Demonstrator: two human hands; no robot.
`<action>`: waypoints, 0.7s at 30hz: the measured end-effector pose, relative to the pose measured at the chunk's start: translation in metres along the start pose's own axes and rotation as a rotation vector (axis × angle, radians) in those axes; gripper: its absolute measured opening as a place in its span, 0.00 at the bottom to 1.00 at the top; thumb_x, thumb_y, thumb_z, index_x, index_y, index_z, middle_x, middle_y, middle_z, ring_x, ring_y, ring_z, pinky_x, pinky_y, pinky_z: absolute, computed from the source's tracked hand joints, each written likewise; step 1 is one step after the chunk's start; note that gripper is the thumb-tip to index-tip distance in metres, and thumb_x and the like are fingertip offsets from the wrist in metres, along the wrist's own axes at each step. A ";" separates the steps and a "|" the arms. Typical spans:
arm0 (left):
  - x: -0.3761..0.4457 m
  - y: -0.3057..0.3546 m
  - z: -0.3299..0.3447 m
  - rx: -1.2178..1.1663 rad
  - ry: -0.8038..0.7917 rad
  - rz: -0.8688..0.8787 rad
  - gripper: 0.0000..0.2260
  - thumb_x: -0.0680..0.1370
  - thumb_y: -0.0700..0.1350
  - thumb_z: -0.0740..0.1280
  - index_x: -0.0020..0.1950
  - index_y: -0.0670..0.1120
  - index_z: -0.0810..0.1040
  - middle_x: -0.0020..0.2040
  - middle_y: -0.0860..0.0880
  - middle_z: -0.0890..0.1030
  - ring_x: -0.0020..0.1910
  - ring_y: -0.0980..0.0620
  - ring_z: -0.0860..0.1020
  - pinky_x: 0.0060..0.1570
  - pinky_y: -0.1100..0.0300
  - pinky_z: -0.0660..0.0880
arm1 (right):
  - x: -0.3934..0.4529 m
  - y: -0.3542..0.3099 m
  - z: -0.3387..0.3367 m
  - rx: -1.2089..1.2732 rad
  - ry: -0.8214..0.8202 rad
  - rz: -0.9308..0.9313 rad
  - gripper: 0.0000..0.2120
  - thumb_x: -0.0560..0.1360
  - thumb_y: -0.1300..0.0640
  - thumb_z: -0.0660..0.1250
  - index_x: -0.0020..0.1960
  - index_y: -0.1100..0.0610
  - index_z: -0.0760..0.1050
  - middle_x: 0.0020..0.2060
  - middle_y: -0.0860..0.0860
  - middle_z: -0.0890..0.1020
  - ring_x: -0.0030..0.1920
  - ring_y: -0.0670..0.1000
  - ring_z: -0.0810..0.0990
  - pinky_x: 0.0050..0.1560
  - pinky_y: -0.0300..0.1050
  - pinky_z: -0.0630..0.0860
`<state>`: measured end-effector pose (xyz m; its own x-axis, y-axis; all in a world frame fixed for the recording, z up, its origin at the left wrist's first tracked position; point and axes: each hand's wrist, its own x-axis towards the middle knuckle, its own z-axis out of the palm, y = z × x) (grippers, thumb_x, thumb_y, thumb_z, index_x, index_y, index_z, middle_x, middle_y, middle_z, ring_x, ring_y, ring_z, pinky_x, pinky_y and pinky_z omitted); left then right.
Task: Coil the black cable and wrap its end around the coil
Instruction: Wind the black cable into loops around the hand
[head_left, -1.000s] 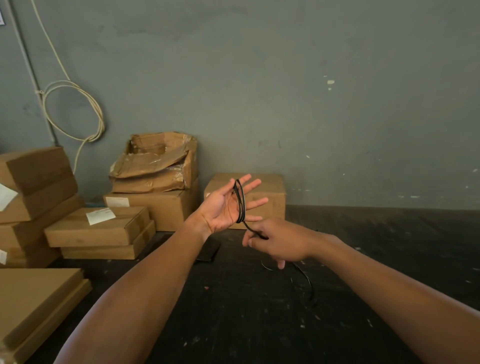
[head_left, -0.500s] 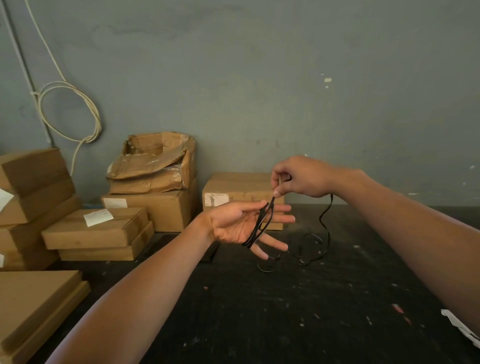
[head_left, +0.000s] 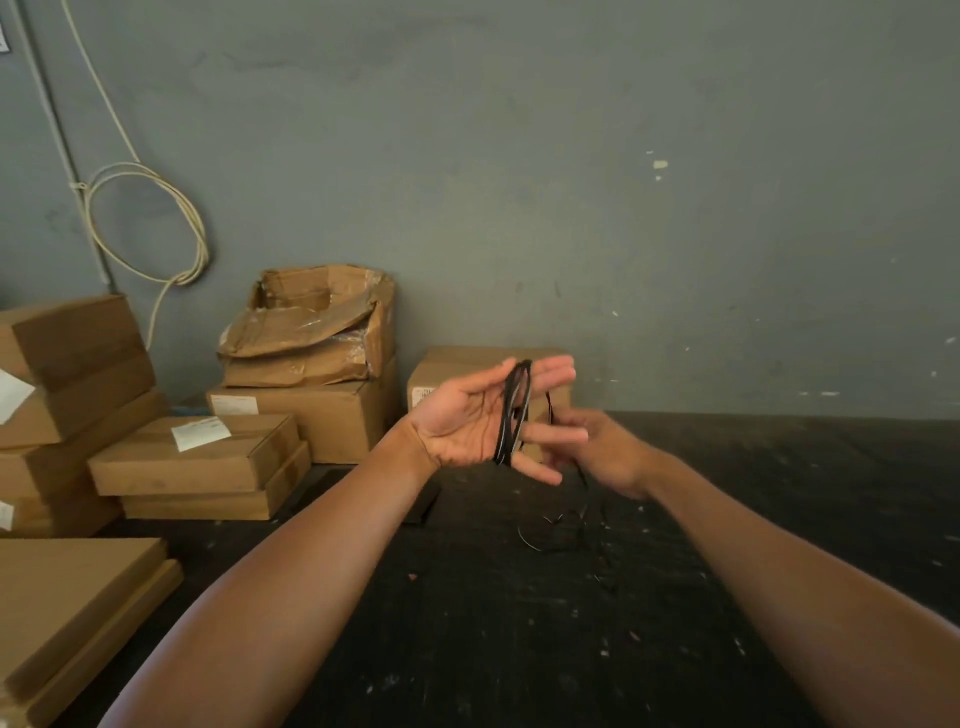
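A person's two bare arms reach forward over a dark, speckled bench (head_left: 519, 649). The left hand (head_left: 467, 421) is held palm up with its fingers (head_left: 553, 371) straight and slightly spread. Several loops of the black cable (head_left: 511, 415) are wound around those fingers, crossing the hand from the index finger down to the little finger. The right hand (head_left: 597, 449) sits just behind and to the right of the left hand's fingertips, partly hidden by them; it is blurred, and whether its fingers pinch the cable cannot be told. A thin strand runs down beside it to a loose tangle of cable lying on the bench below. Cardboard boxes (head_left: 311, 374) are stacked along a grey wall (head_left: 571, 208) at left, where a pale cord (head_left: 150, 223) hangs in a loop.
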<state>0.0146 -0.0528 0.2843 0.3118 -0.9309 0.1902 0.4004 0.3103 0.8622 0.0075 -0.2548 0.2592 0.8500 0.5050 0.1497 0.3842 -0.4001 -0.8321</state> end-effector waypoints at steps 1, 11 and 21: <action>0.001 0.004 0.000 -0.055 -0.023 0.050 0.24 0.85 0.52 0.51 0.80 0.48 0.53 0.69 0.49 0.78 0.69 0.30 0.70 0.64 0.24 0.51 | 0.000 0.011 0.010 -0.074 -0.026 0.026 0.09 0.81 0.58 0.59 0.55 0.56 0.78 0.44 0.55 0.81 0.47 0.53 0.81 0.56 0.51 0.79; -0.011 0.026 -0.017 -0.023 0.287 0.236 0.22 0.83 0.52 0.54 0.75 0.45 0.68 0.66 0.51 0.80 0.71 0.32 0.70 0.62 0.22 0.57 | -0.018 0.023 0.074 -0.302 -0.308 0.087 0.15 0.84 0.55 0.54 0.68 0.49 0.68 0.35 0.47 0.74 0.35 0.44 0.74 0.49 0.50 0.78; -0.030 0.008 -0.045 0.045 0.685 0.235 0.22 0.83 0.54 0.52 0.74 0.49 0.69 0.67 0.55 0.79 0.65 0.35 0.77 0.64 0.22 0.56 | -0.028 -0.042 0.052 -0.627 -0.342 -0.118 0.14 0.82 0.52 0.58 0.66 0.52 0.73 0.58 0.50 0.80 0.56 0.47 0.78 0.59 0.47 0.75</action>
<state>0.0475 -0.0135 0.2645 0.8613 -0.5058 0.0489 0.2248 0.4655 0.8560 -0.0507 -0.2124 0.2622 0.6691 0.7420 -0.0411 0.6884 -0.6397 -0.3420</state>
